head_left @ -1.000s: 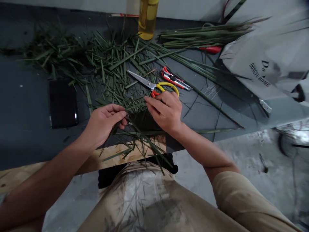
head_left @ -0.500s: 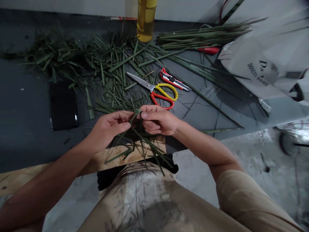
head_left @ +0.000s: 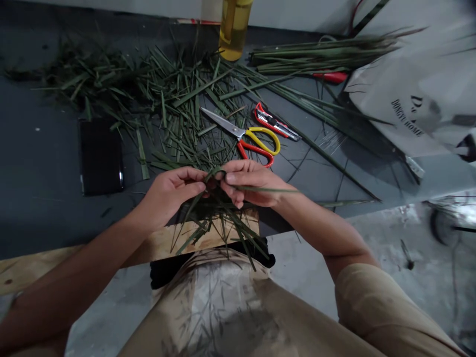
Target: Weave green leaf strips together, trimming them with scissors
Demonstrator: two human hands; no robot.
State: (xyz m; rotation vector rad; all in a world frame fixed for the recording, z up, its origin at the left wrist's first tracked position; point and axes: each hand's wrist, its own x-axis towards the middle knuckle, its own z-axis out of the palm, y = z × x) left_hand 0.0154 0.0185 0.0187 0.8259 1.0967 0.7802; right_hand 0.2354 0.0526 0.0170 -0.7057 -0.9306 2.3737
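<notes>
Between my two hands is a bundle of green leaf strips, with loose ends hanging below over the wooden board. My left hand pinches the strips from the left, thumb against forefinger. From the right, my right hand closes on a strip that bends over at its fingertips; one long end lies across the thumb toward the wrist. The exact shape of the piece is partly hidden by the fingers. Just beyond my right hand lie scissors with one yellow and one red handle, and a red utility knife.
Cut leaf pieces are heaped across the dark table. A black phone lies at left. An oil-coloured bottle stands at the back, beside a bundle of long leaves. A white printed bag is at right; a wooden board runs along the front.
The strip at my right fingertips is now bent over into a curve, its long end lying across the right hand. The whole view has shifted slightly; both hands keep their pinch.
</notes>
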